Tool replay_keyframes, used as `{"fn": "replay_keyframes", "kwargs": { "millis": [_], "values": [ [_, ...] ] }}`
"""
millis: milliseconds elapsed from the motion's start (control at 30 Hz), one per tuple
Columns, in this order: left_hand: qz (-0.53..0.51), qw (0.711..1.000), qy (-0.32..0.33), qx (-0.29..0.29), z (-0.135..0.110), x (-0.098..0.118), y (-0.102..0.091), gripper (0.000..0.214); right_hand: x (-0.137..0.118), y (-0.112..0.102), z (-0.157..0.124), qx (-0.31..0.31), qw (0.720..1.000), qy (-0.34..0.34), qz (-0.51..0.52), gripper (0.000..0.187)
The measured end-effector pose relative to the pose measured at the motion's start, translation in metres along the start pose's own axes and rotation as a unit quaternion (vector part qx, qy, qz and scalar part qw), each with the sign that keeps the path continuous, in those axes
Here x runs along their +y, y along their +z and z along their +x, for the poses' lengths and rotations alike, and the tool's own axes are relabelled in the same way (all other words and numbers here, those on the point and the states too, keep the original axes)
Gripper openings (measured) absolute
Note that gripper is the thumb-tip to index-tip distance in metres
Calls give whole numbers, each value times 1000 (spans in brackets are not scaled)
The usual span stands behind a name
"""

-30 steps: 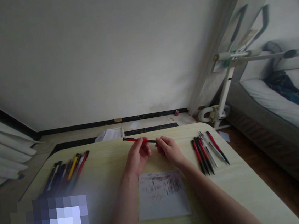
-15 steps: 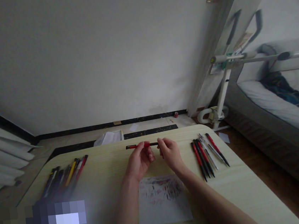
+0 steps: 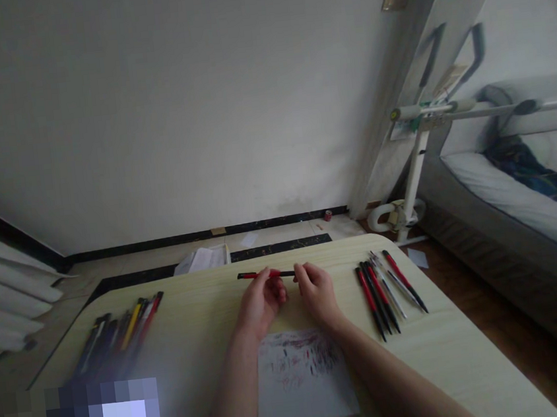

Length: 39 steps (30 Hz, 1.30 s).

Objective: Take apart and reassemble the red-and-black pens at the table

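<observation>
Holding a red-and-black pen [image 3: 275, 273] nearly level, 2 bare hands come close together just below the centre of the frame, over the far part of a pale wooden table [image 3: 196, 330]. The pen looks like light, stiff plastic, probably smooth enough to roll or slip under a loose pinch, and not very fragile. Its red middle seems the surest place to take hold, with the black right end giving a second spot for fingertips.

The left hand [image 3: 263, 300] pinches the pen with its thumb along the top, other fingers loosely curled beneath, and the pen's black left end sticks out beyond it. The right hand [image 3: 317, 290] closes thumb and fingers on the black right end (the tip itself is hidden there), its back turned towards the viewer. Both forearms rise from the bottom edge and lean inward, wrists fairly straight.

Between the forearms, at bottom centre, lies a white sheet of paper [image 3: 304, 405] with dark and reddish strokes across its upper half. At lower right is a row of pens [image 3: 369, 302], including at least 4 in red and black; at lower left, a blurred pile of mixed pens [image 3: 132, 327].
</observation>
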<state>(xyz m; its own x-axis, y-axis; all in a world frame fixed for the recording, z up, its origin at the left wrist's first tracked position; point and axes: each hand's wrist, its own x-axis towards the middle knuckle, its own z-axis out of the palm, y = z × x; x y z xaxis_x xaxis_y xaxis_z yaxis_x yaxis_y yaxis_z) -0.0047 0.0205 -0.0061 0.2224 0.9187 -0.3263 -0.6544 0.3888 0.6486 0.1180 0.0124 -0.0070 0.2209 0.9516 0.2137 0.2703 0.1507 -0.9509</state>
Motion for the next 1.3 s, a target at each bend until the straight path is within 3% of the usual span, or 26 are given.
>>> {"fn": "replay_keyframes", "kwargs": {
  "millis": [367,933,1300],
  "values": [
    [79,992,75,-61,-3,-6,5,30,0,-2,2,5,1000,15,25,38],
    [129,989,41,-63,-9,-2,5,38,1,-4,3,-5,998,34,49,41],
    [132,984,112,-40,-6,-3,3,35,2,-4,3,-8,999,23,41,41]
  ]
}}
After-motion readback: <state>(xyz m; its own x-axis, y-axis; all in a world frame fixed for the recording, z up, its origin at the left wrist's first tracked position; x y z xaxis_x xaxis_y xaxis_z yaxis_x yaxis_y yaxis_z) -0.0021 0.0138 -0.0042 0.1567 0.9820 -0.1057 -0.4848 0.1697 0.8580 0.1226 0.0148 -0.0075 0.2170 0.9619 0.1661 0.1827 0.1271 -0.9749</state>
